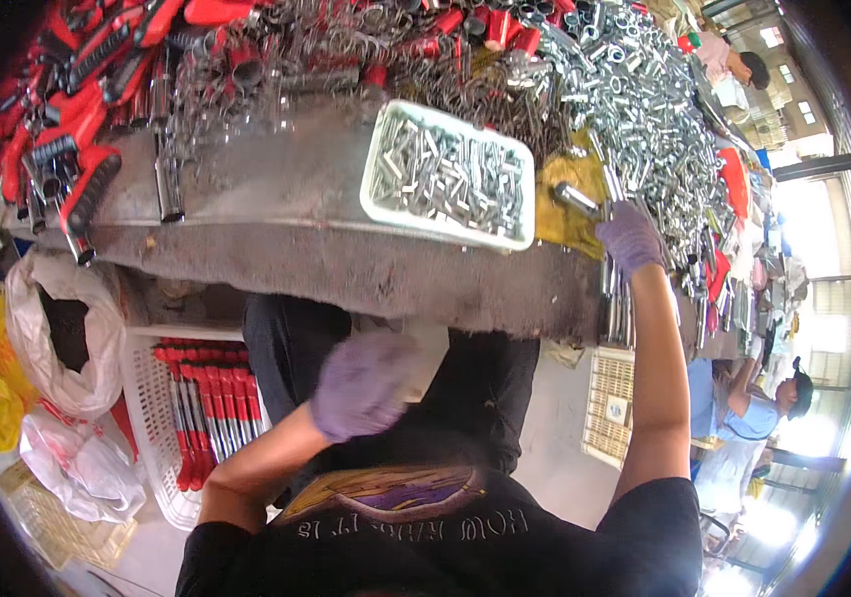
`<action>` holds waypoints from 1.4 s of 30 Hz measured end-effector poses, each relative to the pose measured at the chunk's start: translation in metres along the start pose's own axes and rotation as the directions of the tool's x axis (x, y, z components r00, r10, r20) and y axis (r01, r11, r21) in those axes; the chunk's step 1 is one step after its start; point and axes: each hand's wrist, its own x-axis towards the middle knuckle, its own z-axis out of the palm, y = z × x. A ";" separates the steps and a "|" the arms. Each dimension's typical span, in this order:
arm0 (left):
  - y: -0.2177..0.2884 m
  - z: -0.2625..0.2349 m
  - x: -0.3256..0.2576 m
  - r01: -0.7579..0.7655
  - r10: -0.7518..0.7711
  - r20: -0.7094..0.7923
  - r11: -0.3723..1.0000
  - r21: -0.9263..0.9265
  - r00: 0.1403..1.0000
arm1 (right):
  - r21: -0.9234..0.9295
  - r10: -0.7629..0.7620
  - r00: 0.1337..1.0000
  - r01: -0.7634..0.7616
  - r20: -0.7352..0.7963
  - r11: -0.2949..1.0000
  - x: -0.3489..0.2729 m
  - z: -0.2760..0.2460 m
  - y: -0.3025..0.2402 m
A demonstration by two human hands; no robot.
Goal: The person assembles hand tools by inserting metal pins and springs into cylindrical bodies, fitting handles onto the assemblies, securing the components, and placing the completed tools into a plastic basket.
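Steel tube pieces [644,129], short and bright, lie heaped on the far right of the desk [276,189]; right hand [630,236], in a purple glove, rests at the near edge of that heap. Grip state: fingers curled down onto the pile, but whether they close on a piece I cannot tell. One larger silver cylinder [576,198] lies just left of the hand on a yellow cloth [557,224].

Left hand [361,386], also gloved, hangs below the desk edge in front of the torso, blurred; fingers loosely bent, nothing seen held.

Handling judgement: pieces are rigid, smooth and likely slippery; light singly, heavy in bulk. Best taken across the middle of the barrel.

Count: one white tray [382,149] filled with the same pieces, beyond counting; loose heap likewise. Red-handled tools [67,119] piled far left, more upright in one white crate [152,418] on the floor.
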 end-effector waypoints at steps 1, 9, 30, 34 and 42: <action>0.007 0.008 0.030 -0.066 0.065 -0.012 0.986 -0.153 0.998 | 0.080 0.028 0.999 -0.031 0.035 0.996 -0.002 -0.007 0.000; 0.035 0.020 0.145 0.083 -0.072 0.053 0.967 -0.243 0.996 | 0.744 -0.170 0.927 0.369 -0.333 0.557 -0.064 -0.073 -0.016; 0.013 -0.024 0.159 0.157 -0.598 0.502 -0.533 -0.831 0.625 | 0.565 -0.240 0.815 0.547 -0.527 0.618 0.119 -0.094 -0.149; 0.029 -0.029 0.158 0.119 -0.670 0.435 -0.464 -0.878 0.602 | 0.794 -0.199 0.855 0.518 -0.479 0.318 0.061 -0.132 -0.137; 0.010 -0.031 0.141 0.306 -0.529 0.410 -0.277 -0.911 0.743 | 0.878 -0.580 0.776 0.433 -0.247 0.204 -0.031 -0.149 -0.159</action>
